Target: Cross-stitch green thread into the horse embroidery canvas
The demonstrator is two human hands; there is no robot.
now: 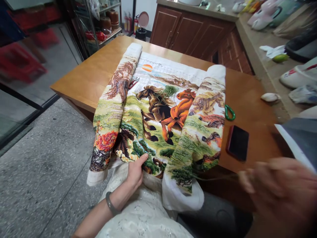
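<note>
A large embroidered cloth (160, 109) showing running horses lies over the near edge of a wooden table (99, 71), its left and right sides rolled up. My left hand (136, 172) grips the cloth's lower edge, thumb on top, with a bracelet on the wrist. At the lower right my right hand (277, 188) is blurred, fingers pinched on a thin green thread (213, 179) that runs back to the cloth. A tuft of green thread (170, 90) rests on the horses.
A dark phone (237, 142) and a green-handled tool (229, 112) lie on the table right of the cloth. Small scissors (133, 82) sit by the left roll. Wooden cabinets (190, 29) stand behind, a cluttered counter (269, 71) at right, glass shelving at far left.
</note>
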